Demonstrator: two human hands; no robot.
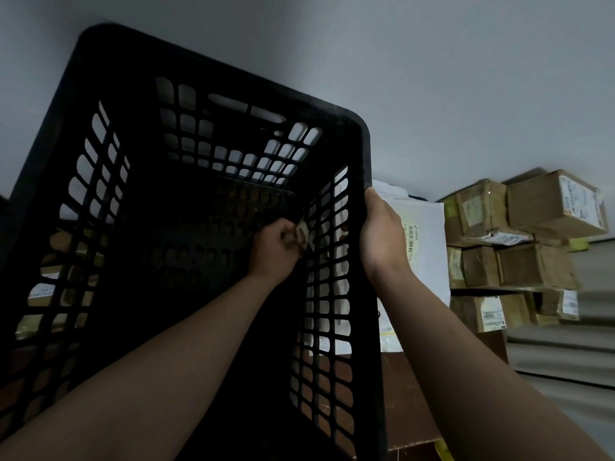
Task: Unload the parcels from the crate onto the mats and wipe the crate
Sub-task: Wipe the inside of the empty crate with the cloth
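Now wiping: your left hand (273, 249) clutches a cloth (303, 235) on the crate (364, 151) wall, right hand (382, 236) gripping the rim. Next, probably: other walls.

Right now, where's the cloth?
Head view, centre: the cloth is bunched in the left hand inside the crate, against its right wall, beside the right hand.

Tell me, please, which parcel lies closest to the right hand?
The white barcoded mailer bag just behind the right hand; the brown cardboard boxes are stacked farther right.
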